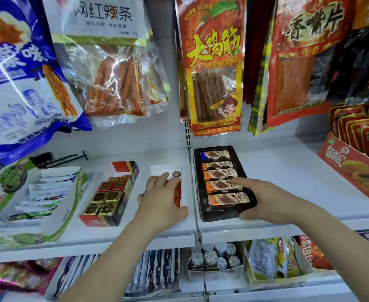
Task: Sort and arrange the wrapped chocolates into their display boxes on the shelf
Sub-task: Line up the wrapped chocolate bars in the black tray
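A black tray (203,212) on the white shelf holds several orange-wrapped chocolate bars (219,175) and one blue-wrapped bar (215,154) at the back. My right hand (264,202) holds the tray's front right corner, its index finger stretched over a bar. My left hand (159,199) lies flat in a white display box (184,190) over red-wrapped chocolates (177,194). A round silver-wrapped piece (176,173) sits just past its fingertips. Further left, a red and black box (113,220) holds gold and red foil squares (108,196).
A green and white box (70,214) of white sachets stands at the left. An orange box (351,168) of red packets is at the right. Snack bags (214,68) hang above the shelf. A metal divider (193,188) runs between the white box and the tray. Lower shelves hold more goods.
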